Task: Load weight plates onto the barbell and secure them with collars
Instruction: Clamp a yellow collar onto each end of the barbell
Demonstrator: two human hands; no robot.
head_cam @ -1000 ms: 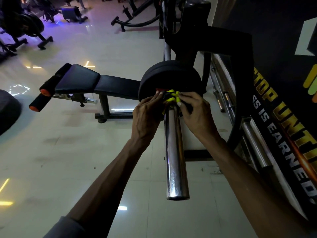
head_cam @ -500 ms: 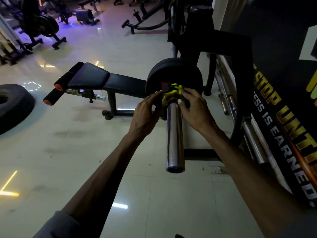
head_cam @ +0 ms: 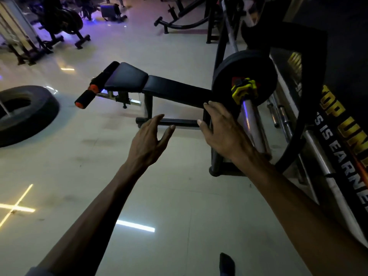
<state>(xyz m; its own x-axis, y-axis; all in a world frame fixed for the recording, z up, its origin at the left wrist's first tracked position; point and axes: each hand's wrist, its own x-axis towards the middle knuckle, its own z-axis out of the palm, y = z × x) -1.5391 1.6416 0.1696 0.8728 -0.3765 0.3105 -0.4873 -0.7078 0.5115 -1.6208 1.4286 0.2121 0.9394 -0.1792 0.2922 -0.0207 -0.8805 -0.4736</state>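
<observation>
Two hands, left hand [head_cam: 148,143] and right hand [head_cam: 223,129], fingers spread and holding nothing, beside the chrome barbell sleeve [head_cam: 252,124]; yellow collar [head_cam: 244,90] seated against what looks like two black weight plates [head_cam: 245,71]; black bench [head_cam: 151,85] behind.

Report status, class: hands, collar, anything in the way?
Both hands open, left hand and right hand holding nothing. Yellow collar on bar against black plate. Nothing blocking.

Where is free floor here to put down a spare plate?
Free: the tiles between the tyre and the bench, and those near the camera under the left hand. Crowded: the right, around the barbell, plate, rack.
</observation>
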